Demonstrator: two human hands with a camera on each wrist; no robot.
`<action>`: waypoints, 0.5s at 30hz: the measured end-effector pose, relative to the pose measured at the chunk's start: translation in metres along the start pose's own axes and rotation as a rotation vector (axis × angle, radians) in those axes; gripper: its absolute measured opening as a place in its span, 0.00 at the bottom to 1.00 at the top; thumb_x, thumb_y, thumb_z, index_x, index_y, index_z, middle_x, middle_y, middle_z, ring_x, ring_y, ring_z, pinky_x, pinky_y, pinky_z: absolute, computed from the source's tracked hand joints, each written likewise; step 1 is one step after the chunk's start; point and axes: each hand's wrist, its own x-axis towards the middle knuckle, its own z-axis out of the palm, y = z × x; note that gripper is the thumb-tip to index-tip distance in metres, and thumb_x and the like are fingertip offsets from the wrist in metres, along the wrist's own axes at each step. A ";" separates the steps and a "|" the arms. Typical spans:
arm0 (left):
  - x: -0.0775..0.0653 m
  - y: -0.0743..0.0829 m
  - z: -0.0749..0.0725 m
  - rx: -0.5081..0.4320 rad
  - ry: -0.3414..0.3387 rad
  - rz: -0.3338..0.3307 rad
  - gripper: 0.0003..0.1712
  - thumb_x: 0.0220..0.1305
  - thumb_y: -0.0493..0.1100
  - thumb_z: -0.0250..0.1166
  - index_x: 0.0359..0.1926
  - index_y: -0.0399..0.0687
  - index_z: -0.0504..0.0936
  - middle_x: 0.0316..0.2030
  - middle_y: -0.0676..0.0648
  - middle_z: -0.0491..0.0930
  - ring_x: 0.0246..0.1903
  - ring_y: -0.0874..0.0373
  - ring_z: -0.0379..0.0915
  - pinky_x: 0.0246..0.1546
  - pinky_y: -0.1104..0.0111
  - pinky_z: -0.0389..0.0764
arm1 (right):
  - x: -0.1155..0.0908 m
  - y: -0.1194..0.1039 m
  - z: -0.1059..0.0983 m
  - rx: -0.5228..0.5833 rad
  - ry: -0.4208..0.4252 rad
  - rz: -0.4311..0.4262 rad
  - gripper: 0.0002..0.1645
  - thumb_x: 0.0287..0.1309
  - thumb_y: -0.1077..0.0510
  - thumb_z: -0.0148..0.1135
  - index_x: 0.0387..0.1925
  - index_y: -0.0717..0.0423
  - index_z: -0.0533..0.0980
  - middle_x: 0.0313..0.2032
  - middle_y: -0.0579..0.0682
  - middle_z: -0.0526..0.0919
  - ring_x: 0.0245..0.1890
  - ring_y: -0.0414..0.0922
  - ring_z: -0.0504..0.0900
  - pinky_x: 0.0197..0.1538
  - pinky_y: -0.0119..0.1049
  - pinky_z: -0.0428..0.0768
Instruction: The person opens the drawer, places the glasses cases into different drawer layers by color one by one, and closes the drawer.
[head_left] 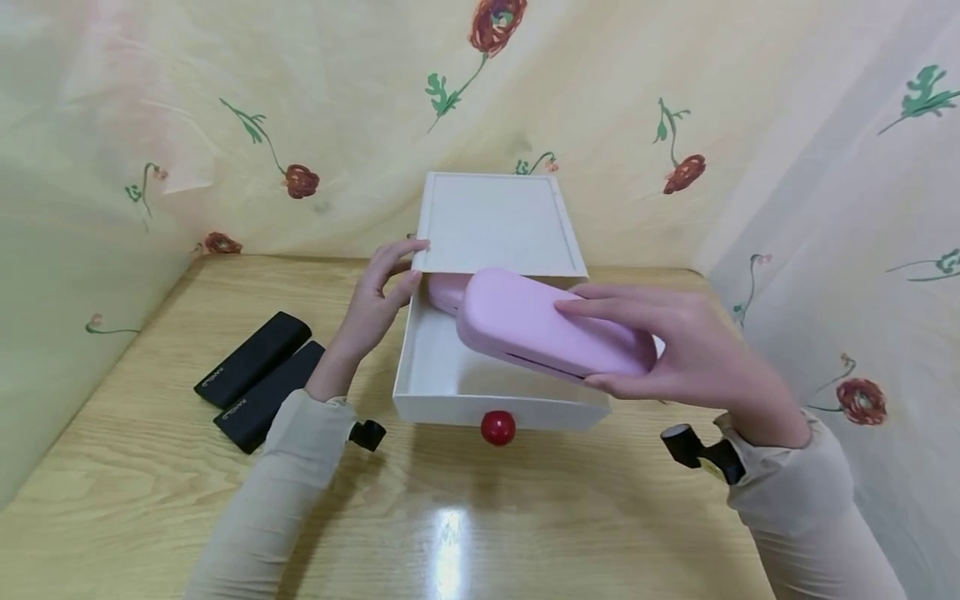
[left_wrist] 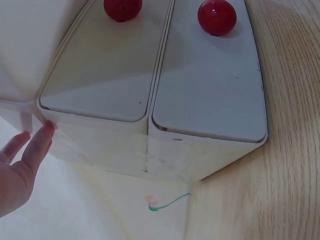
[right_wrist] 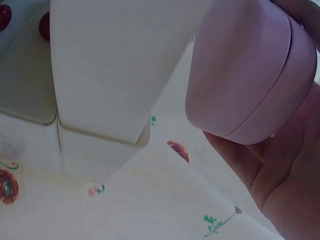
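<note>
My right hand [head_left: 675,342] grips a pink hard case [head_left: 547,325], shaped like a glasses case, fingers on top and thumb beneath. It is tilted above the pulled-out top drawer [head_left: 435,406] of a white cabinet [head_left: 498,225]. Farther back in that drawer, a second pink case [head_left: 444,292] is partly hidden by the held one. In the right wrist view the held case [right_wrist: 240,65] is beside the drawer's outer wall [right_wrist: 120,60]. My left hand [head_left: 372,304] touches the cabinet's left side with extended fingers; the left wrist view shows this hand [left_wrist: 22,170] against the side wall.
Two black oblong cases [head_left: 255,358] lie side by side on the wooden table [head_left: 555,517], left of the cabinet. A red knob [head_left: 498,427] sticks out from the drawer front. Below, two closed drawers [left_wrist: 107,70] have red knobs. Flowered cloth [head_left: 360,108] hangs behind.
</note>
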 end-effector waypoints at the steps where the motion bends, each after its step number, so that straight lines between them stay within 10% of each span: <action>1: 0.000 0.000 0.000 0.000 0.000 0.001 0.23 0.71 0.45 0.55 0.64 0.48 0.71 0.65 0.42 0.63 0.61 0.42 0.67 0.47 0.44 0.81 | 0.001 -0.002 0.002 -0.002 -0.002 0.010 0.35 0.45 0.43 0.75 0.58 0.45 0.78 0.52 0.48 0.85 0.48 0.43 0.83 0.40 0.18 0.71; 15: 0.001 -0.007 0.000 0.004 0.007 0.031 0.26 0.70 0.54 0.56 0.64 0.48 0.72 0.66 0.43 0.63 0.60 0.42 0.68 0.45 0.45 0.82 | 0.015 -0.006 0.031 -0.047 -0.117 0.057 0.32 0.52 0.39 0.69 0.58 0.43 0.77 0.55 0.49 0.83 0.48 0.48 0.85 0.36 0.36 0.79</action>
